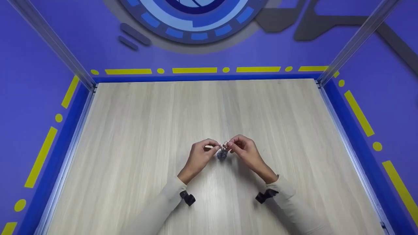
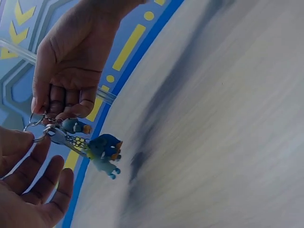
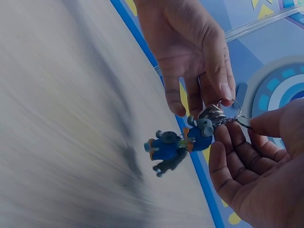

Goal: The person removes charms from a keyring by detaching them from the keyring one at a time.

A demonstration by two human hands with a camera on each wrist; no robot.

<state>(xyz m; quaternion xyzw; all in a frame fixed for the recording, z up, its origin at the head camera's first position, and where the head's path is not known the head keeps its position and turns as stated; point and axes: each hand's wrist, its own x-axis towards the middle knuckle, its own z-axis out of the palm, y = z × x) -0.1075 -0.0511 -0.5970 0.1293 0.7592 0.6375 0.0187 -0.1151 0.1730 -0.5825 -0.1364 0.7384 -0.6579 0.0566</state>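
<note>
Between my two hands hangs a keychain point(image 1: 222, 154) of small blue and grey animal figurines on short metal chains. My left hand point(image 1: 200, 155) pinches metal at its top with thumb and forefinger, the other fingers loosely bent. From the other side my right hand point(image 1: 245, 151) pinches a metal ring between thumb and fingertips. Linked rings point(image 3: 232, 108) show between the fingertips in the right wrist view. Below them dangle several figurines point(image 3: 164, 146), held above the table. In the left wrist view, a blue figurine point(image 2: 105, 145) hangs beside a paler one.
A pale wood-grain table point(image 1: 147, 114) lies under both hands. Blue panels point(image 1: 209, 60) with yellow marks wall it at the back and both sides, with metal posts point(image 1: 52, 42) at the back corners. Dark wrist cameras point(image 1: 187, 198) sit at both sleeves.
</note>
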